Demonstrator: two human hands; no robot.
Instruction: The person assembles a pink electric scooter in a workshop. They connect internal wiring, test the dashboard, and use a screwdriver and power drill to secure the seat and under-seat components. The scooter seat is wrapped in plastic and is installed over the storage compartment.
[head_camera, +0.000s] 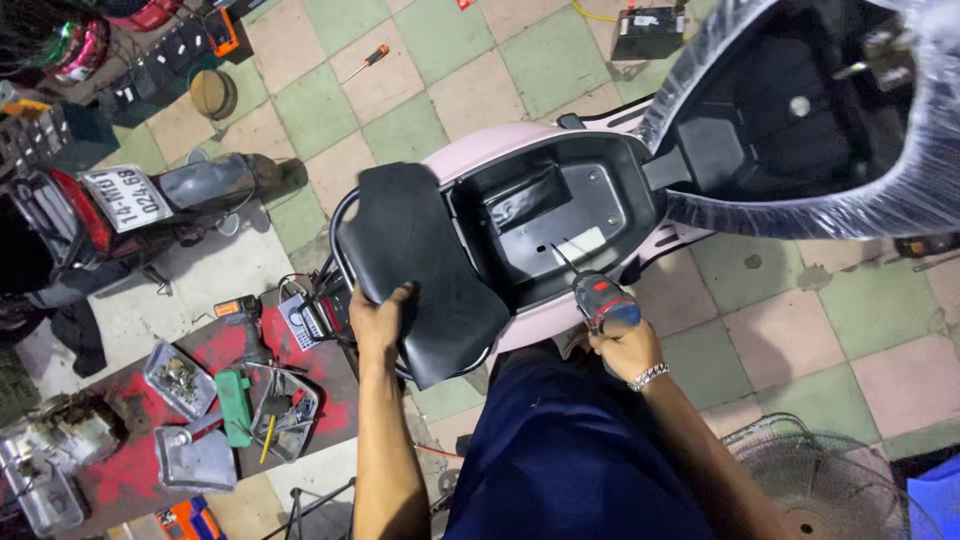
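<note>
- The pink scooter (480, 150) lies below you, its seat (800, 110) tipped up and the black storage tub (560, 215) open.
- The black pad (415, 265) rests over the scooter's rear; your left hand (378, 318) grips its near edge, fingers curled on it.
- Your right hand (625, 348) is wrapped around a power screwdriver (600, 298), its bit reaching into the tub.

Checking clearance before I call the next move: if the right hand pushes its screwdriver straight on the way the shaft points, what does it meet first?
Most likely the floor of the open black storage compartment. The right hand aims the screwdriver up-left into it, tip just above; depth is unclear.
</note>
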